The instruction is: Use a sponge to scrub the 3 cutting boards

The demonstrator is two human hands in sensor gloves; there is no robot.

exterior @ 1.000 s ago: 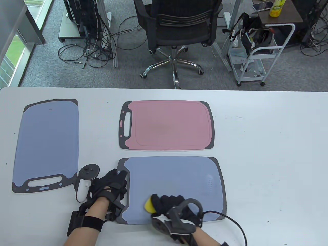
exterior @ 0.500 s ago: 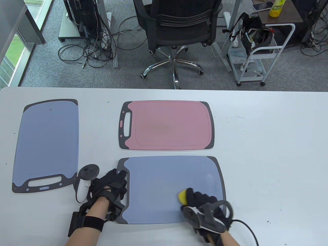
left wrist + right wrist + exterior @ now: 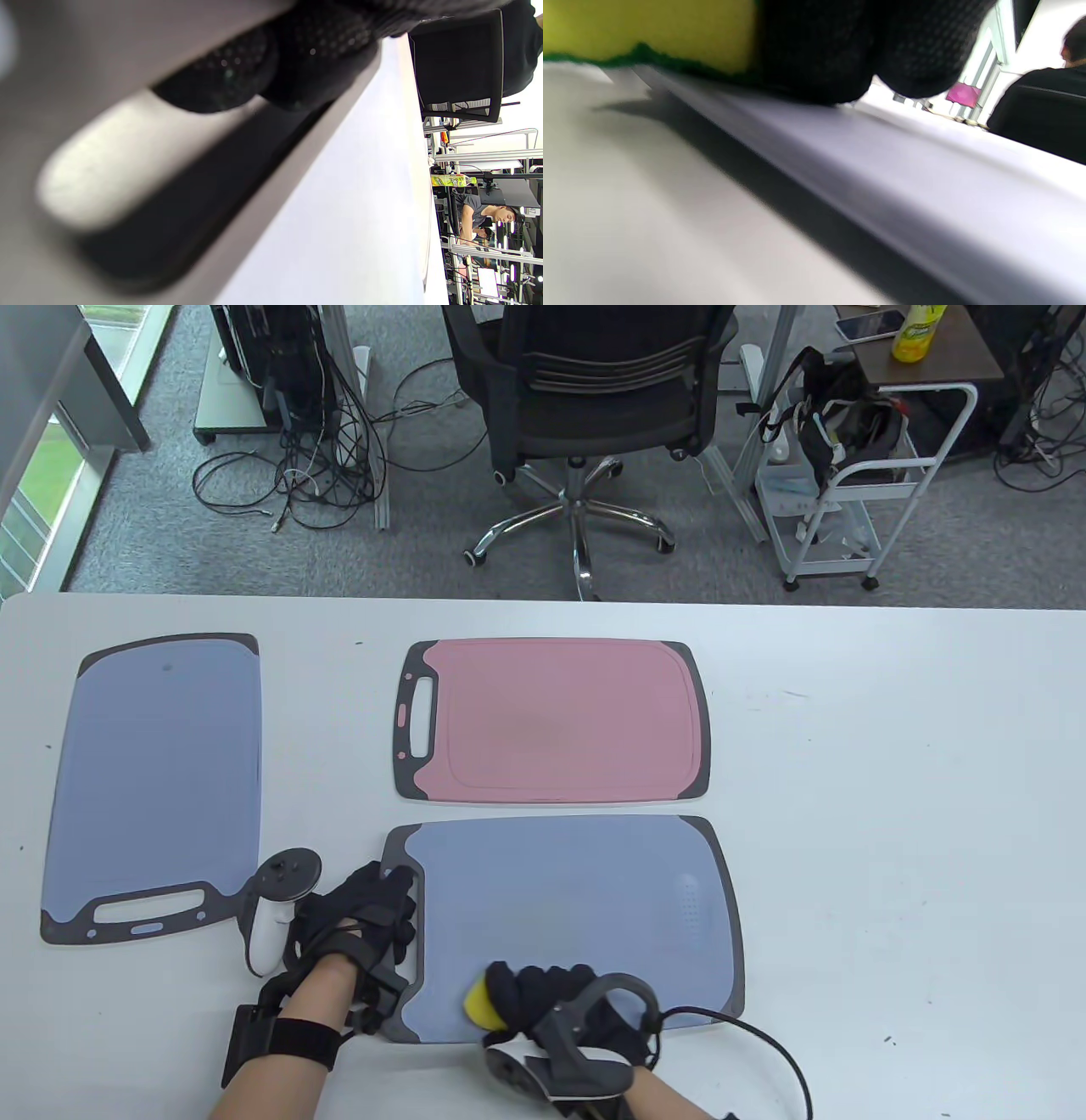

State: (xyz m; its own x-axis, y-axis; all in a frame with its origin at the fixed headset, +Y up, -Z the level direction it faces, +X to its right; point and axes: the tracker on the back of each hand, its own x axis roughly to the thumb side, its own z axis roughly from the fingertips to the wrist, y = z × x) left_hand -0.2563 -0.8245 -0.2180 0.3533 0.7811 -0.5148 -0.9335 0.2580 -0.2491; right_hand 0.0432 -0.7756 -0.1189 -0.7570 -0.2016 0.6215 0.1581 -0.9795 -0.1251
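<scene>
White table, unlabelled boards

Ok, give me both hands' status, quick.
Left hand: open, fingers pressing flat on the near blue cutting board at its handle end.
Right hand: gripping the yellow sponge on that board.

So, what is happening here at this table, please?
A person in sensor gloves is scrubbing the near blue cutting board. The right hand grips a yellow sponge and presses it on the board's near left part. The left hand rests on the board's handle end, apparently to hold it steady. A pink cutting board lies behind it, and a second blue cutting board lies to the left; no hand touches either.
</scene>
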